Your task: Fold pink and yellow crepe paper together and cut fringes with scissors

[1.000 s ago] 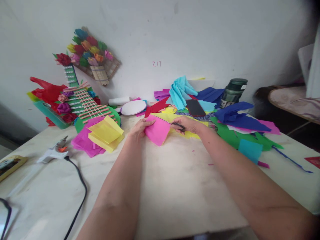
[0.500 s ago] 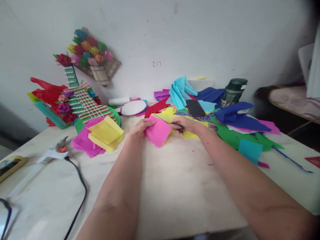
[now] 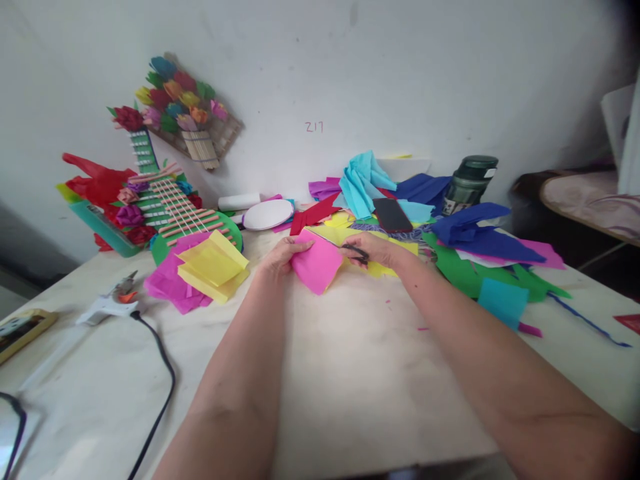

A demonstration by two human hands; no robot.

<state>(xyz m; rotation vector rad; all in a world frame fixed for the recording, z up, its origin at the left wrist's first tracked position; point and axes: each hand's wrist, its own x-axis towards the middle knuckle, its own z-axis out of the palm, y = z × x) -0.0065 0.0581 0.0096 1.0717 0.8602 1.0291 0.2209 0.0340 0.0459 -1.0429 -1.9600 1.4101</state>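
Note:
My left hand (image 3: 284, 255) pinches a pink square of paper (image 3: 319, 265) by its left corner, thumb on top. A yellow layer shows along the edges of the pink paper. My right hand (image 3: 371, 249) is closed round the dark handles of a pair of scissors (image 3: 356, 253). The scissor blades lie along the paper's upper right edge; whether they are parted I cannot tell. Just behind both hands, yellow paper (image 3: 395, 250) lies on the table.
At left sit folded yellow paper (image 3: 214, 267) on magenta paper (image 3: 173, 287), a glue gun (image 3: 107, 307) with its black cord, and a decorated paper guitar (image 3: 175, 207). A phone (image 3: 393, 215), coloured paper, a green jar (image 3: 470, 183) and a white disc (image 3: 269, 215) stand or lie behind.
The view has shifted very slightly. My hands, the pink paper and the scissors hold nearly the same position.

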